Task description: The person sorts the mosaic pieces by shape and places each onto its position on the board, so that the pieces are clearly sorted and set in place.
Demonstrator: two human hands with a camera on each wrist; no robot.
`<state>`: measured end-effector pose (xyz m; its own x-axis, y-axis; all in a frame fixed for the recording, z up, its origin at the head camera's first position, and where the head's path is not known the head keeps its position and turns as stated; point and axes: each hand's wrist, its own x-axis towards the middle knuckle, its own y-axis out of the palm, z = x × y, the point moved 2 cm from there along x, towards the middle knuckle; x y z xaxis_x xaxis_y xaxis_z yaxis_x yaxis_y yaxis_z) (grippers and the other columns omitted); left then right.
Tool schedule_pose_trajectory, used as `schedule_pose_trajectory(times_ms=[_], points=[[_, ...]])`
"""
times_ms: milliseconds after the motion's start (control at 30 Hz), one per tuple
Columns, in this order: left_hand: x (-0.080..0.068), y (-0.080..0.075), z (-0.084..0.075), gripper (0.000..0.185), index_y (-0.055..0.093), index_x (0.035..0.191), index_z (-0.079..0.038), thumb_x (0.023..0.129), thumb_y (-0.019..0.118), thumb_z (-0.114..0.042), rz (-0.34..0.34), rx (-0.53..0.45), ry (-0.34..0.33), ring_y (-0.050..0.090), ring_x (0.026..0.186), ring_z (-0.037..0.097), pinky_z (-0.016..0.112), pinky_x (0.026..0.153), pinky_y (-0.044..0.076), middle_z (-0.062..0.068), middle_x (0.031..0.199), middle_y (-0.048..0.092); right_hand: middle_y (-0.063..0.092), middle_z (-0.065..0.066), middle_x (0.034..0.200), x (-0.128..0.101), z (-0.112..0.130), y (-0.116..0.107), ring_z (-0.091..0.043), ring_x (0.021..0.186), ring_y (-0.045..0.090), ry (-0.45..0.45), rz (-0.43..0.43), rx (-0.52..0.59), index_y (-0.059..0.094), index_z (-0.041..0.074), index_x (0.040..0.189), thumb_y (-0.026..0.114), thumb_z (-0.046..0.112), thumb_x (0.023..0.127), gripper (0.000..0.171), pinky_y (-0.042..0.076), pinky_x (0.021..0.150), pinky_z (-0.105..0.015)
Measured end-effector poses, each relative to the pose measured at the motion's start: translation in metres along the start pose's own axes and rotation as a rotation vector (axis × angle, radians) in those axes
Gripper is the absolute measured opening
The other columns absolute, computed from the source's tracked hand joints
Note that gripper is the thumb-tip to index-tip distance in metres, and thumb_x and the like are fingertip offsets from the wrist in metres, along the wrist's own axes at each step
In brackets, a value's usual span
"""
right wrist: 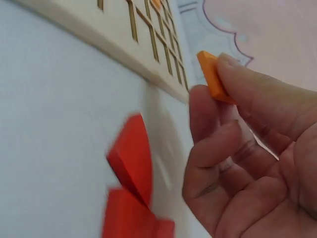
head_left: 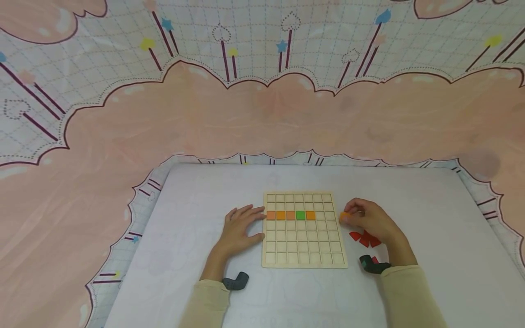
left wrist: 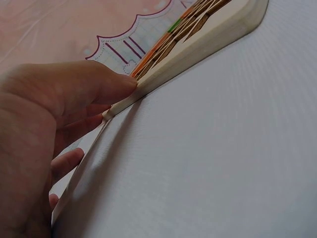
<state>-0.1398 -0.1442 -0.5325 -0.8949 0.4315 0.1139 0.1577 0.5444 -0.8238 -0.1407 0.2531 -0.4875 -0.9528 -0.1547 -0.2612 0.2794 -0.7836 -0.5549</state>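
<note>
A wooden grid board lies flat, its third row from the far side partly filled by orange and light-orange tiles and one green tile. My left hand rests along the board's left edge, fingers spread and mostly straight; in the left wrist view the thumb lies against the wooden rim. Beyond the right edge, my right hand pinches an orange tile between thumb and fingertips, raised beside the board. Just nearer than this hand lie several red wedge-shaped pieces.
A white table bears everything, with a patterned pink and white cloth beyond its far edge. Each wrist carries a dark camera mount, one on the left and one on the right. A small red bit shows beside the right one.
</note>
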Motion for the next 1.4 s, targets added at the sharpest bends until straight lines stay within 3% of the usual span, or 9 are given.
schedule_pose_trajectory(times_ms=[467, 667, 833, 1133, 1400], points=[[0.001, 0.002, 0.001, 0.052, 0.065, 0.134, -0.027, 0.084, 0.072, -0.038, 0.000, 0.026, -0.002, 0.036, 0.151, 0.026, 0.061, 0.121, 0.014, -0.009, 0.156, 0.051, 0.074, -0.011, 0.111, 0.011, 0.010, 0.030, -0.017, 0.092, 0.067, 0.022, -0.057, 0.194, 0.068, 0.005, 0.120, 0.072, 0.021, 0.095, 0.030, 0.054, 0.080, -0.023], [0.001, 0.002, 0.001, 0.052, 0.065, 0.134, -0.027, 0.084, 0.072, -0.039, 0.006, 0.023, -0.005, 0.035, 0.151, 0.025, 0.061, 0.122, 0.014, -0.009, 0.156, 0.050, 0.072, -0.013, 0.107, 0.016, 0.014, 0.042, -0.015, 0.086, 0.066, 0.012, -0.095, 0.268, 0.069, 0.000, 0.115, 0.075, 0.016, 0.092, 0.028, 0.056, 0.075, -0.021], [0.001, 0.002, 0.001, 0.053, 0.064, 0.135, -0.027, 0.084, 0.072, -0.039, 0.006, 0.026, -0.004, 0.035, 0.151, 0.025, 0.061, 0.122, 0.014, -0.010, 0.156, 0.050, 0.073, -0.010, 0.105, 0.020, 0.018, 0.049, -0.017, 0.085, 0.062, 0.034, -0.145, 0.211, 0.072, 0.004, 0.112, 0.078, 0.020, 0.090, 0.028, 0.054, 0.072, -0.022], [0.000, 0.002, 0.001, 0.053, 0.064, 0.135, -0.027, 0.084, 0.072, -0.039, 0.005, 0.026, -0.002, 0.036, 0.151, 0.025, 0.061, 0.122, 0.014, -0.009, 0.156, 0.050, 0.073, -0.008, 0.106, 0.021, 0.023, 0.055, -0.023, 0.096, 0.058, 0.047, -0.168, 0.097, 0.073, 0.009, 0.110, 0.075, 0.023, 0.092, 0.023, 0.045, 0.085, -0.031], [0.000, 0.001, 0.001, 0.053, 0.064, 0.135, -0.027, 0.084, 0.072, -0.039, 0.005, 0.030, -0.007, 0.036, 0.151, 0.024, 0.060, 0.122, 0.014, -0.010, 0.156, 0.050, 0.072, -0.006, 0.099, 0.021, 0.023, 0.057, -0.021, 0.093, 0.058, 0.038, -0.182, 0.052, 0.073, 0.010, 0.108, 0.077, 0.025, 0.091, 0.023, 0.045, 0.082, -0.030]])
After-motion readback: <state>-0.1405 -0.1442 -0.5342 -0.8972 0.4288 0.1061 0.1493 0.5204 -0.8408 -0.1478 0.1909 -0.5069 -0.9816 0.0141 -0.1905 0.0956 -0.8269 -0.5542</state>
